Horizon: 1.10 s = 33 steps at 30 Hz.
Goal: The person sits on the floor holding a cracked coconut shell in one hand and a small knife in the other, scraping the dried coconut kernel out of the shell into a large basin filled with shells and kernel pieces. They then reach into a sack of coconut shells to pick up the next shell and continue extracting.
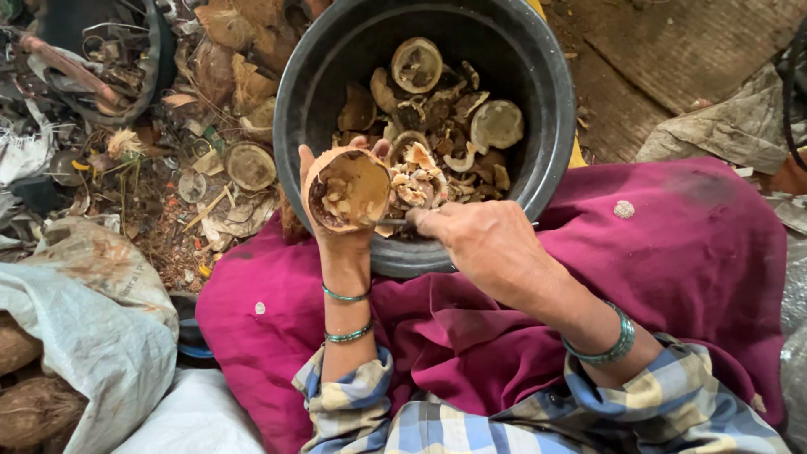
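Note:
My left hand [336,240] cups a brown coconut half shell [346,188], its hollow facing me with bits of kernel inside. My right hand [481,244] grips a small metal tool [395,224] whose tip pokes into the shell's lower edge. Both hands hover over the near rim of a large dark tub [290,126] that holds several pieces of dried coconut kernel [437,126] and shell. Green bangles ring both wrists.
A magenta cloth [672,252] covers my lap under the tub. Coconut husks and empty shells [249,165] litter the ground at the left. A grey sack [92,319] with whole coconuts lies at the lower left. Bare ground and a tarp lie at the upper right.

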Each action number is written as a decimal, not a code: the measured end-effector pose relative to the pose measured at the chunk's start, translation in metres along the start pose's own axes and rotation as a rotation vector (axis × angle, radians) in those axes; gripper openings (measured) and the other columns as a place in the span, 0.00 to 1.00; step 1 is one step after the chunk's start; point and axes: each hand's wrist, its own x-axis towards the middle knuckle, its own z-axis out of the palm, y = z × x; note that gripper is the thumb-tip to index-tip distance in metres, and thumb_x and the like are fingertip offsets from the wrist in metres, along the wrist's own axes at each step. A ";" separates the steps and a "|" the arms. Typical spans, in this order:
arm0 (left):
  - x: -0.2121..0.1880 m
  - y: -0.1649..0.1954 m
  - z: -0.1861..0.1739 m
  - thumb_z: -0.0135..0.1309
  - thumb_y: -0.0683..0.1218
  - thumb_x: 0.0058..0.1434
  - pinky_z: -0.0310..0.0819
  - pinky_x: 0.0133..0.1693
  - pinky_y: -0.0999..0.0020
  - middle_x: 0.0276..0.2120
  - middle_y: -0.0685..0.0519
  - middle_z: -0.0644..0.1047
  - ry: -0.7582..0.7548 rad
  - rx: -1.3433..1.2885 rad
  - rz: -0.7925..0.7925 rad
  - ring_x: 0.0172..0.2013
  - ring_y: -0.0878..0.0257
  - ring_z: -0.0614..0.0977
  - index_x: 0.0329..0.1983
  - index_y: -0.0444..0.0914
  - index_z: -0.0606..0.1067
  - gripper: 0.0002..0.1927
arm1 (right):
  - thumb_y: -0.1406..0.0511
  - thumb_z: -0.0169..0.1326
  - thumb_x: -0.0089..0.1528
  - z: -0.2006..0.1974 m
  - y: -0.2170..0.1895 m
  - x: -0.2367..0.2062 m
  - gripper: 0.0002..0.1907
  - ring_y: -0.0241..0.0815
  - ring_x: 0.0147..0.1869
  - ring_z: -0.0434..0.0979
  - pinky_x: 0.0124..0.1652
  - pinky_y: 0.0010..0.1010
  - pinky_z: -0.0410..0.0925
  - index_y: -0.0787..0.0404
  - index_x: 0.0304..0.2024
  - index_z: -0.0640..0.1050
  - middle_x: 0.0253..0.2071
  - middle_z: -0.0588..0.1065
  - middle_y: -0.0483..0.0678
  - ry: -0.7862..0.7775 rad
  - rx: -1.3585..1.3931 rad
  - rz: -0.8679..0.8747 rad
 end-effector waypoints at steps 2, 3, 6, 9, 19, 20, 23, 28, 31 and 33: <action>-0.001 -0.001 0.003 0.46 0.62 0.72 0.82 0.46 0.45 0.49 0.38 0.81 -0.014 -0.015 0.026 0.58 0.37 0.79 0.50 0.31 0.79 0.28 | 0.68 0.49 0.60 0.002 -0.002 -0.001 0.16 0.48 0.37 0.81 0.32 0.41 0.72 0.56 0.50 0.79 0.33 0.78 0.48 0.003 -0.004 -0.040; -0.001 -0.002 0.005 0.46 0.60 0.71 0.82 0.46 0.45 0.48 0.37 0.81 0.037 -0.012 0.030 0.57 0.38 0.79 0.50 0.32 0.79 0.27 | 0.67 0.50 0.60 0.003 -0.003 -0.001 0.16 0.48 0.37 0.81 0.32 0.41 0.72 0.57 0.50 0.79 0.32 0.77 0.48 0.000 -0.021 -0.057; -0.001 -0.001 0.007 0.45 0.56 0.69 0.80 0.53 0.44 0.50 0.37 0.80 0.019 0.061 -0.073 0.55 0.40 0.79 0.49 0.31 0.79 0.24 | 0.66 0.50 0.60 0.007 -0.008 -0.001 0.13 0.49 0.36 0.80 0.31 0.42 0.72 0.58 0.46 0.79 0.31 0.76 0.48 -0.042 -0.075 -0.052; -0.002 -0.001 0.005 0.45 0.50 0.69 0.77 0.59 0.44 0.53 0.40 0.80 -0.028 -0.012 -0.156 0.57 0.42 0.79 0.43 0.33 0.78 0.16 | 0.66 0.51 0.59 0.008 -0.012 -0.002 0.09 0.50 0.34 0.80 0.30 0.41 0.71 0.59 0.41 0.78 0.29 0.75 0.49 -0.051 -0.130 -0.074; -0.004 -0.005 -0.016 0.44 0.48 0.80 0.79 0.56 0.51 0.41 0.43 0.80 -0.106 -0.047 -0.158 0.49 0.45 0.82 0.41 0.35 0.75 0.15 | 0.67 0.52 0.53 0.015 -0.031 -0.009 0.05 0.44 0.28 0.74 0.26 0.34 0.68 0.61 0.31 0.73 0.24 0.71 0.49 0.058 -0.281 -0.201; -0.004 -0.007 -0.016 0.44 0.47 0.78 0.79 0.53 0.50 0.39 0.45 0.79 -0.048 -0.012 -0.057 0.47 0.46 0.82 0.42 0.35 0.76 0.14 | 0.67 0.52 0.54 0.017 -0.033 -0.010 0.05 0.44 0.28 0.74 0.26 0.34 0.68 0.61 0.31 0.72 0.24 0.71 0.48 0.075 -0.291 -0.185; -0.006 -0.010 -0.019 0.43 0.46 0.73 0.80 0.48 0.51 0.33 0.48 0.79 0.075 0.077 0.152 0.42 0.50 0.83 0.41 0.34 0.77 0.14 | 0.66 0.52 0.54 0.027 -0.040 -0.009 0.05 0.43 0.28 0.73 0.26 0.33 0.67 0.60 0.31 0.72 0.24 0.70 0.47 0.122 -0.292 -0.154; 0.002 -0.005 -0.031 0.45 0.45 0.77 0.80 0.45 0.61 0.33 0.47 0.80 -0.004 0.093 0.125 0.38 0.54 0.83 0.37 0.32 0.76 0.15 | 0.66 0.51 0.55 0.045 -0.045 -0.006 0.08 0.42 0.28 0.73 0.26 0.33 0.66 0.62 0.35 0.73 0.24 0.70 0.46 0.231 -0.330 -0.099; 0.006 0.000 -0.036 0.45 0.46 0.74 0.80 0.43 0.63 0.33 0.46 0.81 0.086 0.104 0.103 0.36 0.55 0.83 0.36 0.32 0.76 0.15 | 0.66 0.51 0.55 0.054 -0.048 -0.007 0.11 0.43 0.27 0.73 0.26 0.34 0.66 0.63 0.38 0.75 0.25 0.70 0.46 0.294 -0.319 -0.049; 0.010 0.005 -0.035 0.45 0.47 0.73 0.79 0.43 0.63 0.35 0.46 0.82 0.092 0.168 0.095 0.35 0.56 0.83 0.39 0.31 0.77 0.16 | 0.67 0.51 0.56 0.058 -0.045 -0.003 0.06 0.45 0.28 0.75 0.27 0.36 0.67 0.60 0.35 0.74 0.25 0.71 0.47 0.265 -0.267 -0.011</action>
